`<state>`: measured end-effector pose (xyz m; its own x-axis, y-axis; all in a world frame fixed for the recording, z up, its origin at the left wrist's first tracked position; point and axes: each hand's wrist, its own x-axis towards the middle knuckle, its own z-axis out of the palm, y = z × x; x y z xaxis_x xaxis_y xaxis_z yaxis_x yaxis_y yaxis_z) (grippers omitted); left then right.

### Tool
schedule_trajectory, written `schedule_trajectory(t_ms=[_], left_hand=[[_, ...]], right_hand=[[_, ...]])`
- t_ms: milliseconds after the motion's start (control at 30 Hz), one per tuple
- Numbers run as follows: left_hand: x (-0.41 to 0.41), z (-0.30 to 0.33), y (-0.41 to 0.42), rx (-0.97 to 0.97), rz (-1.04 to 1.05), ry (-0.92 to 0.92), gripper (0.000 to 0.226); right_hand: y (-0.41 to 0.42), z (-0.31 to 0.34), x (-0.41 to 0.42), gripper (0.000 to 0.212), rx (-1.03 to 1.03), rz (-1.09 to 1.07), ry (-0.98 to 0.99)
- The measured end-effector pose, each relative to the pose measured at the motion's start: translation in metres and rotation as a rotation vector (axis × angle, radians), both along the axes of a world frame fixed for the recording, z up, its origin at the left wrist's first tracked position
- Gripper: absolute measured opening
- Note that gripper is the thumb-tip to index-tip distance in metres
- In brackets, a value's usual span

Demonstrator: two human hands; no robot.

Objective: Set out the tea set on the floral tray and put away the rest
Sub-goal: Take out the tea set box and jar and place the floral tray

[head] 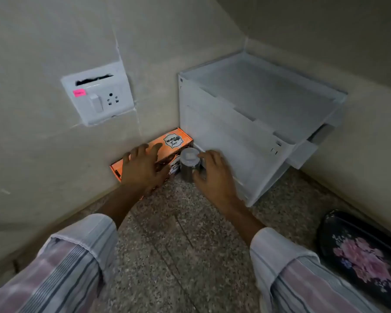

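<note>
Speckled stone floor (167, 233) in a wall corner: my left hand (142, 168), fingers spread, rests on an orange box (176, 138), my right hand (212, 175) cups a steel canister (189, 164) beside white drawers (246, 132), floral tray (359, 256) well apart; crowded so, the canister could tip.

Looks like a corner of someone's home, down at floor level: speckled stone floor (181, 240), plain cream walls (32, 41), a wall socket (97, 96) on the left and a white plastic drawer unit (246, 123) on the right.
</note>
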<state>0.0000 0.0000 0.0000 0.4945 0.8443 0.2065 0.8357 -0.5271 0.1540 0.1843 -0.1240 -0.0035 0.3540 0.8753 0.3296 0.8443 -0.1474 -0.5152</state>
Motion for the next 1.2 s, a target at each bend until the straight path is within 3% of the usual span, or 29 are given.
schedule_trajectory(t_ms=[433, 567, 767, 1200], left_hand=[[0.007, -0.015, 0.041, 0.042, -0.004, 0.142, 0.086], [0.008, -0.018, 0.045, 0.044, -0.023, 0.152, 0.091], [0.013, -0.019, 0.044, -0.104, -0.018, 0.072, 0.094], [0.013, -0.018, 0.045, -0.116, -0.030, 0.060, 0.092]], right_hand=[[0.075, -0.047, -0.002, 0.079, -0.095, -0.057, 0.188], [0.078, -0.050, 0.000, 0.080, -0.098, -0.044, 0.194], [0.078, -0.049, 0.002, 0.084, -0.102, -0.030, 0.208], [0.079, -0.046, 0.001, 0.084, -0.146, -0.042, 0.189]])
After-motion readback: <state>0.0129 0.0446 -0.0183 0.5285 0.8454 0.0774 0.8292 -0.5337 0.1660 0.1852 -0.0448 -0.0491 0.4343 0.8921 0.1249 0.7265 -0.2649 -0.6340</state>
